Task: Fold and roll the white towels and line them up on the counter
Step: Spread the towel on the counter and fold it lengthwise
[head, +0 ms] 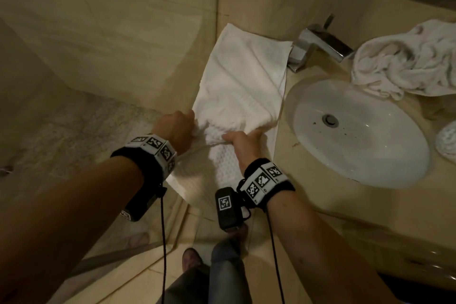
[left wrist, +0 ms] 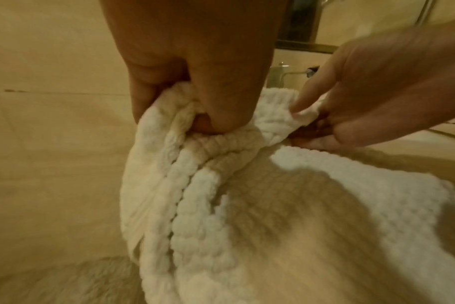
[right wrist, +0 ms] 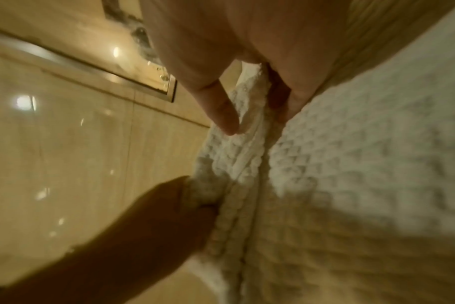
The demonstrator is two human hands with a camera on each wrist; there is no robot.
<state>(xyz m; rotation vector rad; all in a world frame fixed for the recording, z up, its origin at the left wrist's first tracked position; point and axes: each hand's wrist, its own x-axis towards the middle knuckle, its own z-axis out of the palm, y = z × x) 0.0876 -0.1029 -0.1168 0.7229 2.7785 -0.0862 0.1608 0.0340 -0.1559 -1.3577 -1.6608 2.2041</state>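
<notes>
White towel (head: 243, 81) on counter (head: 308, 195), long axis running 6 to 12 o'clock, left hand (head: 176, 128) and right hand (head: 243, 142) pinching its bunched near fold, sink (head: 357, 131) at 3 o'clock in head view only

Both forearms reach forward side by side, each with a black band of coded markers at the wrist. The left hand (head: 178, 128) is closed knuckles-up, its fingers (left wrist: 143, 98) and thumb curled round a bunched fold of the white towel (head: 243, 86). The right hand (head: 244, 142), just beside it, pinches the same fold between thumb and fingers (right wrist: 225, 117).
</notes>
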